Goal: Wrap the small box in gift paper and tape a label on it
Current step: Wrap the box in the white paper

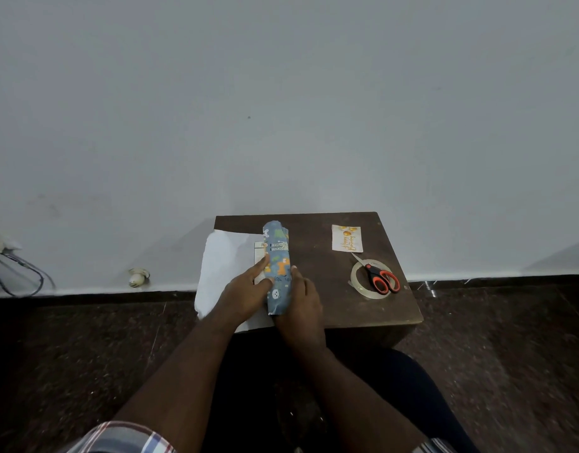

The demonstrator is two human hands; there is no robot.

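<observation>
The two hands are close together at the near edge of the small dark surface (363, 308). The left hand (249, 294) has its fingers curled against the left side of the box. Its thumb pushes on the gift paper (278, 269). The right hand (301, 302) has its fingers bent around the right side of the paper and grips it there.

Between the hands is the small box (258, 256). The blue paper with little animals on it is folded up and over the box. Only a white strip of the box shows, just left of the paper by the left hand's fingers. More of the sheet, with its plain white back up, lies flat past the left hand and hangs off the near and left edges of the surface.

No tape shows on the paper yet. So if either hand lets go, I think the paper can spring open again. If the hands pull too hard, the thin paper may rip or get crumpled. The box may also slide inside the fold and end up crooked.

To the right of the right hand, well apart, is the roll of clear tape (357, 282). The scissors (381, 277) with red handles lie on top of it. To get tape, one hand must leave the paper, and that is the risky part.

Farther away, behind the tape, lies the label (347, 238). It has orange writing and sits flat, not touched by anything.
</observation>
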